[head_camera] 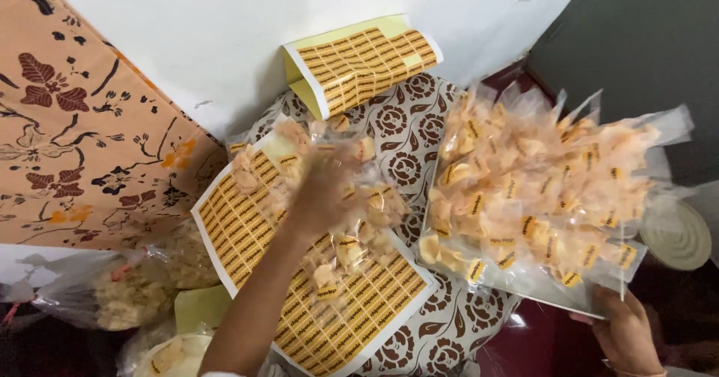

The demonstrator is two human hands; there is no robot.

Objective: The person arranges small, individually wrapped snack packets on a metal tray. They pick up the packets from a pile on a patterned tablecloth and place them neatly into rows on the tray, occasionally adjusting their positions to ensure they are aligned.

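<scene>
Evidently sorting, the left hand [323, 190], blurred so its finger spread is unreadable, reaches into small snack packets [352, 220] lying on a label sheet [240, 227], while the right hand [625, 332] pinches a tray's [524, 291] edge, levelling heaped packets [539, 190].

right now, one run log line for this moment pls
left hand: blurred, on small clear snack packets over yellow sticker sheet | right hand: holds tray edge under heap of clear labelled snack packets

Clear cracker packets [352, 220] heaped on label sheet, tray [524, 291] of labelled packets tilted
</scene>
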